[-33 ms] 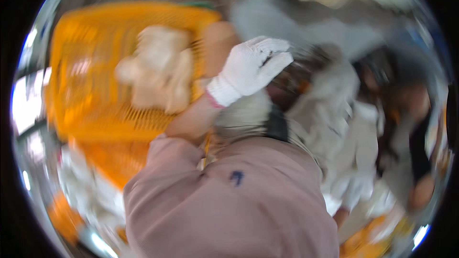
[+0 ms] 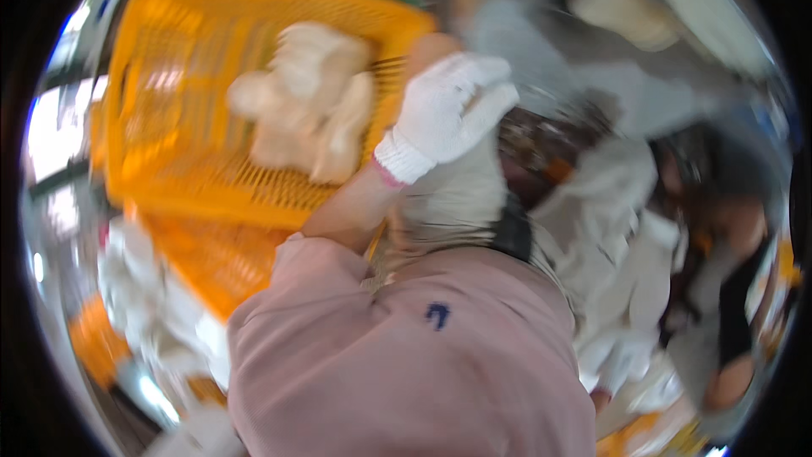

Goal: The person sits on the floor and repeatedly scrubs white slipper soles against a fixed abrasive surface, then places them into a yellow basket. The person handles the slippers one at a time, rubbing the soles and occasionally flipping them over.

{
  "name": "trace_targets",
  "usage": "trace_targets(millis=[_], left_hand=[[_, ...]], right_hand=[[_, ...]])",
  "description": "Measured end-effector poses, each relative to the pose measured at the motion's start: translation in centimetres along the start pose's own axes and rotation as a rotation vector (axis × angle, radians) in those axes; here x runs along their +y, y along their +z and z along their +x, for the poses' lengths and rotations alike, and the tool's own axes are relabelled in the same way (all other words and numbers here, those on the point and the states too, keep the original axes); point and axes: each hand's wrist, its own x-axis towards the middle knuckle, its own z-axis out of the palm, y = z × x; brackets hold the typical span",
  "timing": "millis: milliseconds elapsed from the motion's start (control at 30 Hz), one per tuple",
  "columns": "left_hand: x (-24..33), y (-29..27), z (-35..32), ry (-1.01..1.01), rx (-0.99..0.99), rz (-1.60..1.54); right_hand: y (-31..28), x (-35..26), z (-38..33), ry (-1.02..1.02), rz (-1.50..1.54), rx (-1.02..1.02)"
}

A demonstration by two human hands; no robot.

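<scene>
My left hand [image 2: 452, 114], in a white knit glove with a red cuff edge, is raised over my beige trouser leg. Its fingers are bent, with a gap between them and the thumb, and I see nothing in it. Beside it on the left is a yellow slatted plastic basket [image 2: 203, 203], holding several cream-coloured pieces [image 2: 309, 101] whose kind I cannot make out. My right hand [image 2: 622, 360], gloved in white too, is low at the right by a long pale piece [image 2: 634, 275]. Blur hides its fingers and whether it grips that piece.
An orange crate [image 2: 216, 258] is under the basket, with a heap of white pieces [image 2: 156, 313] to its left. Dark, shiny stuff [image 2: 541, 140] lies past my left hand. Another person's arm [image 2: 736, 330] is at the right. Grey plastic sheeting [image 2: 520, 38] spreads at the far side.
The basket and its pieces have shifted right and up in the picture as the view swung. The left hand stays raised in nearly the same pose; the right stays low at the right.
</scene>
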Motion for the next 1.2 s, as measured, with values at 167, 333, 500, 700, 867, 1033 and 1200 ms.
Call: trace_targets(millis=[167, 333, 500, 700, 867, 1033, 1200], left_hand=[[-14.3, -14.3, -6.8, -0.939, 0.148, 0.573], [-22.5, -9.8, -14.1, -1.126, -0.25, 0.695], [-23.9, -6.6, -16.6, -1.206, -0.171, 0.529], [-12.4, -12.8, -14.6, -0.706, -0.315, 0.6], [1.6, -16.4, -10.5, -0.387, -0.215, 0.435], [6.0, -17.5, -9.6, -0.173, -0.139, 0.494], [-0.6, -18.4, -10.1, -0.086, -0.177, 0.609]], right_hand=[[-9.9, -10.2, 7.3, -0.218, -0.339, 0.123], [-17.8, -28.2, 8.7, -0.976, 0.15, 0.649], [-19.2, -44.8, 3.9, -1.239, 0.436, 0.085], [-15.6, -56.7, -5.0, -1.531, 0.525, -0.405], [-12.7, -62.7, -8.9, -1.38, 1.164, -0.732], [-11.4, -66.1, -9.3, -1.176, 0.952, -1.594], [-8.7, -69.1, -10.4, -1.622, 0.764, -0.97]])
